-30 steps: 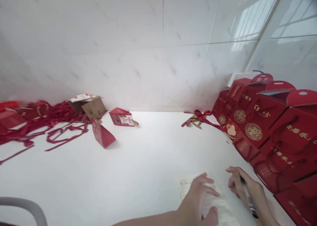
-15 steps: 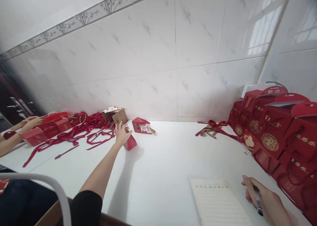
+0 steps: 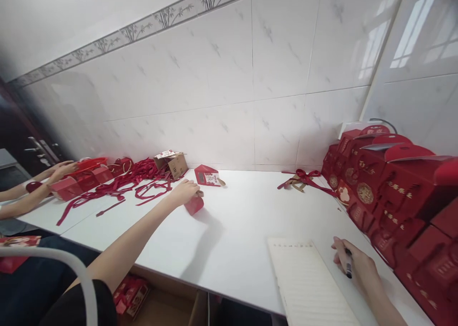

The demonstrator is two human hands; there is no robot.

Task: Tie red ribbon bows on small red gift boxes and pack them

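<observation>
My left hand (image 3: 186, 191) is closed on the top of a small red gift box (image 3: 194, 205), just above or touching the white table; which of the two I cannot tell. A bit of gold-brown ribbon shows beside its fingers. Behind it stands another small red gift box (image 3: 206, 176), with a white printed label and a gold ribbon loop. At the right, my right hand (image 3: 359, 266) is closed around a black marker pen (image 3: 348, 263). The pen points down towards the table. Left of that hand lies a lined notepad (image 3: 304, 278).
Large red gift boxes (image 3: 379, 183) are stacked along the right side. Red ribbons (image 3: 143, 171) and a small cardboard box (image 3: 175, 166) lie at the back left. A co-worker's hands (image 3: 60, 171) are by a red basket (image 3: 91, 164). Below the edge sits an open carton (image 3: 171, 302).
The view has shifted, bringing the carton below the table into sight. My left hand and the small red gift box have moved slightly right. My right hand still grips the marker pen.
</observation>
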